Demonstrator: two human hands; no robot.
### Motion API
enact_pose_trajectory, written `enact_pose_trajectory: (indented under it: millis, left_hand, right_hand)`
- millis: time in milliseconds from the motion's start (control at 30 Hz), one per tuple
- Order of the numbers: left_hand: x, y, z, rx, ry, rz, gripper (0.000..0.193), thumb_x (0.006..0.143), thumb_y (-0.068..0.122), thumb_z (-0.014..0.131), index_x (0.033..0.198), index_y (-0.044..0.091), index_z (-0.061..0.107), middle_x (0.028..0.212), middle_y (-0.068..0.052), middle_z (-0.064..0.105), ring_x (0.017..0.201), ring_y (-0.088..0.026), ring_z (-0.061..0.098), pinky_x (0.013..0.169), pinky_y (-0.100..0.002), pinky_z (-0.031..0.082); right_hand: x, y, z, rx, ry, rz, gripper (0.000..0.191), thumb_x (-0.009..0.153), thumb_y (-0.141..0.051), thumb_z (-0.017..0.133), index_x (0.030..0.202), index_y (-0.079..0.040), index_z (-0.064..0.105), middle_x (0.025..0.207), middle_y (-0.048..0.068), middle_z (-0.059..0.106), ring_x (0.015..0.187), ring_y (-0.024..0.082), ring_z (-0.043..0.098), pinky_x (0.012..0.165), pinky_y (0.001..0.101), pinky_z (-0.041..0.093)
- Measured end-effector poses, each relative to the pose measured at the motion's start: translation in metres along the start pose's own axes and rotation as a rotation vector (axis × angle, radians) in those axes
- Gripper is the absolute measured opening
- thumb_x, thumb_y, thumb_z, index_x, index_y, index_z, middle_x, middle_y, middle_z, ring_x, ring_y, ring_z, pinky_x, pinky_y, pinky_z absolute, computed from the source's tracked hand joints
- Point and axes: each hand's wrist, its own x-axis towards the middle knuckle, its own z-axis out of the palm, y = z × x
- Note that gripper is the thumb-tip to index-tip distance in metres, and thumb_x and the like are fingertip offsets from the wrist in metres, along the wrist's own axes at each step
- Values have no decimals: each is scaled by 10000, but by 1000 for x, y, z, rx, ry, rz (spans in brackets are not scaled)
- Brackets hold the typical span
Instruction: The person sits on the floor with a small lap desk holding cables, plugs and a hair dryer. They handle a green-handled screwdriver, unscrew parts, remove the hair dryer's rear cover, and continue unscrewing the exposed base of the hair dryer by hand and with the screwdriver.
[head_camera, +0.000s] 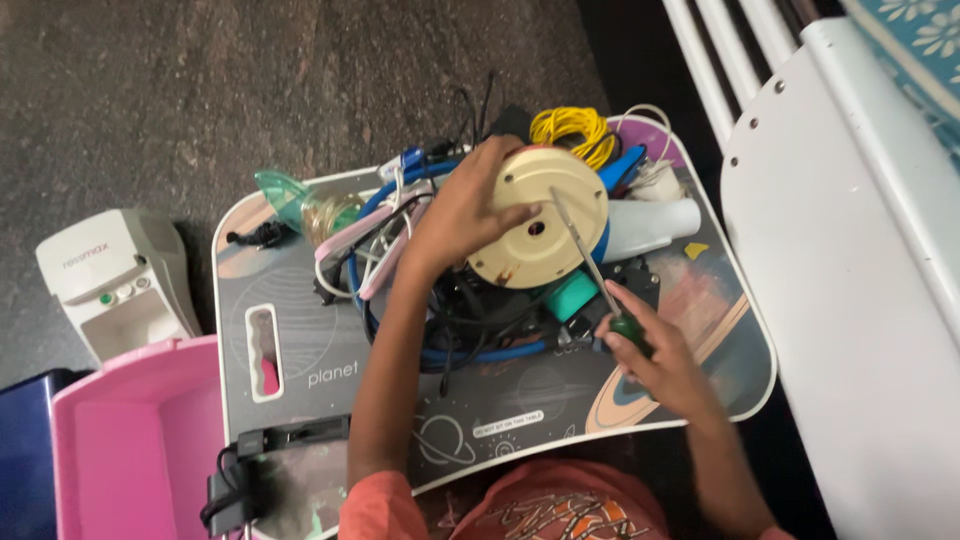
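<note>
My left hand (465, 205) grips the rim of a round cream-coloured plastic disc-shaped device (535, 240), holding it above a heap of cables. My right hand (655, 355) is closed around the green handle of a screwdriver (590, 262). Its metal shaft slants up and left, with the tip on the face of the disc near its upper middle. Both forearms reach out from the bottom of the view over a small lap table (300, 350) with a space print.
On the table lie a blue hose and tangled cables (450, 330), a yellow wire coil (570, 128), a green funnel-like piece (285, 195) and a white tube (655, 225). A white machine (115, 280) and pink bin (140, 440) stand left; white furniture (850, 250) stands right.
</note>
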Motion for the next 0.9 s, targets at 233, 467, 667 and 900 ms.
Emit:
enact_pose_trajectory:
  millis: [233,467,667,900]
  left_hand:
    - [1,-25,-4,-33,49,-94,624,779,244,875,1292,22,599,1230,-182,694,1148,-346,703,1024,-410,543]
    - [-4,-33,-6,8,51,-8,680,852,226,896,1402,11,558,1338,-207,661,1246,-377,655,1083,-431,508]
    - [-6,-41,-9,-39,38,-22,668,912,214,890,1432,11,524,1359,-210,658,1274,-364,660,1090,-431,519]
    - [-12,-51,-11,-27,14,-13,642,980,249,873,1460,31,507,1367,-209,658,1261,-375,658,1054,-436,536]
  right_hand:
    - [-40,-31,-15,-304,28,53,606,950,-90,615,1536,-151,476,1004,26,696,605,76,524,538,240,518]
    - [-50,-36,-13,-382,-15,83,598,960,-91,616,1536,-155,470,973,34,724,609,77,552,544,247,529]
    - [-61,-37,-19,-325,-93,156,613,952,-81,585,1544,-148,439,976,47,763,572,85,561,506,251,538]
    - [-53,-38,-18,-339,-117,155,587,978,-101,565,1549,-146,437,983,52,763,557,88,579,504,249,548]
